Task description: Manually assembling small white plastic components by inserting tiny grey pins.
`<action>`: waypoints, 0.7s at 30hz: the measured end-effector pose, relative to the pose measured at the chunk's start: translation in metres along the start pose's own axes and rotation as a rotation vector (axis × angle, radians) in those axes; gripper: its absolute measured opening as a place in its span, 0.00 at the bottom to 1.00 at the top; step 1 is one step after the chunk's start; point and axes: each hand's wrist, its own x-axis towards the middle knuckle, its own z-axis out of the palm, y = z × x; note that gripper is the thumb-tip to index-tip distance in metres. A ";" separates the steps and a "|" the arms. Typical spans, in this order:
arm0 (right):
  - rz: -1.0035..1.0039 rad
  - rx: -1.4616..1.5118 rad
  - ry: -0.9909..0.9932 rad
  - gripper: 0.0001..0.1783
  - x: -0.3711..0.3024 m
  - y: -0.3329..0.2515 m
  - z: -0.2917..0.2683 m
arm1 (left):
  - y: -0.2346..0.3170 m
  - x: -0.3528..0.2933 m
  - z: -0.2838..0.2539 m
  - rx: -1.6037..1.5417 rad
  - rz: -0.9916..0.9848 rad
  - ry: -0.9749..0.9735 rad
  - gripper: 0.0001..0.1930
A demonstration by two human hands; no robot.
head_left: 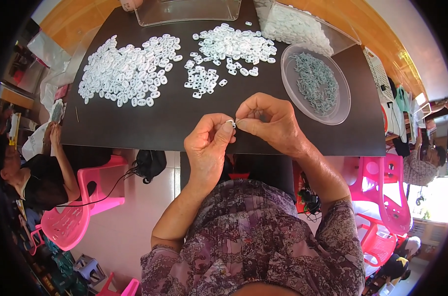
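Observation:
Above the near edge of the dark table (155,123), my left hand (206,145) pinches a small white plastic piece (233,124) between thumb and fingertips. My right hand (273,121) meets it there, thumb and forefinger closed together against the piece. Whatever those right fingertips hold is too small to make out. Beyond my hands lies a little pile of flat white two-holed pieces (202,81). Larger heaps of rounded white two-holed pieces (128,71) spread at the left and the back middle. A round clear tub (347,96) on the right contains many thin grey-green screw-like pieces (315,84).
A clear plastic box (189,22) stands at the back edge, and a clear bag of white pieces (298,30) at the back right. One thin stick (77,114) lies far left. Pink chairs (81,202) flank me; a seated person (41,172) works at left.

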 end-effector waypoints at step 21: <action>-0.064 0.081 0.144 0.04 0.000 0.014 0.035 | -0.010 -0.007 -0.011 0.037 0.093 0.118 0.05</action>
